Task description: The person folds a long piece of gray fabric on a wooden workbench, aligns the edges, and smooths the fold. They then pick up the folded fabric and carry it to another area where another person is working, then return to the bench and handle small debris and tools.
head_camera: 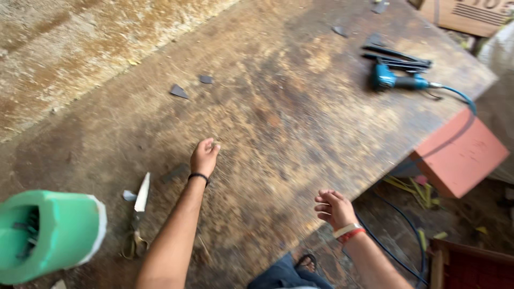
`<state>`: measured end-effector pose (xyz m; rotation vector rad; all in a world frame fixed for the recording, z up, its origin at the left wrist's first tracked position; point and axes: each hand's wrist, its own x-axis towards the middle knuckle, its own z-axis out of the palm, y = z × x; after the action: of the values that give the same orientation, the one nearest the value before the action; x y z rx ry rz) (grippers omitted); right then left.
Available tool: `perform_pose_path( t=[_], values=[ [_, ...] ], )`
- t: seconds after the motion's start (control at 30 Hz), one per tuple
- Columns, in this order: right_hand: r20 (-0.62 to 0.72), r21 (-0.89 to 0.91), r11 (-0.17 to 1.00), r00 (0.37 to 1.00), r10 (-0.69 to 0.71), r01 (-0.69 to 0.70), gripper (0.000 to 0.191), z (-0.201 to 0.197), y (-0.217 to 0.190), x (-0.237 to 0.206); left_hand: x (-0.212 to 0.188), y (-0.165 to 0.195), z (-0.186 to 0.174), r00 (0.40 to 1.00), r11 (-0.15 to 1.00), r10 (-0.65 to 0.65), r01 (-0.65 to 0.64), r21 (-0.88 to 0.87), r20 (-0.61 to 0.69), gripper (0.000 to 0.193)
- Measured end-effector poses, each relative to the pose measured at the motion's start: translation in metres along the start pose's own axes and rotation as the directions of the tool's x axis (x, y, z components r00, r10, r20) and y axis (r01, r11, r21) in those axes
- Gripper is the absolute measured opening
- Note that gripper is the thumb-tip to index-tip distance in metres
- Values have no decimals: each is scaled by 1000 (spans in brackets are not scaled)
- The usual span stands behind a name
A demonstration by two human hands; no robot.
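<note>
My left hand [204, 156] rests on the worn wooden tabletop [278, 107], fingers loosely together, holding nothing; a black band circles its wrist. Scissors [137, 214] with a pale blade lie on the table to its left. My right hand [333, 207] hovers at the table's near edge, fingers curled and apart, empty, with white and red bands on the wrist. A green cylinder with a white rim [48, 233] lies on its side at the far left.
A blue power tool [396, 80] with a blue cable lies at the table's far right beside dark strips [399, 56]. Small dark scraps [179, 91] dot the table. A reddish box [460, 152] and cables sit on the floor at right.
</note>
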<state>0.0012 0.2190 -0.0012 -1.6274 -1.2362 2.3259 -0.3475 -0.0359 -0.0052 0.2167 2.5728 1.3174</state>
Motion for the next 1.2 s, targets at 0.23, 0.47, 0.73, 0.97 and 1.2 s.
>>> perform_pose_path(
  t=[0.23, 0.47, 0.73, 0.97, 1.2],
  values=[
    [109, -606, 786, 992, -68, 120, 28, 142, -55, 95, 185, -17, -28, 994, 969, -32, 57, 242, -105, 49],
    [490, -851, 94, 846, -210, 516, 43, 333, -119, 175, 271, -55, -33, 862, 770, 461, -271, 578, -210, 48],
    [683, -710, -425, 696, -221, 562, 78, 501, -149, 238, 275, -92, -16, 862, 859, 418, -272, 434, -286, 27],
    [710, -686, -199, 584, -393, 700, 40, 476, -124, 246, 271, -89, -22, 830, 892, 424, -312, 327, -364, 38],
    [806, -559, -249, 449, -385, 791, 29, 366, -60, 205, 150, -103, 12, 943, 913, 318, -277, 301, -96, 24]
  ],
)
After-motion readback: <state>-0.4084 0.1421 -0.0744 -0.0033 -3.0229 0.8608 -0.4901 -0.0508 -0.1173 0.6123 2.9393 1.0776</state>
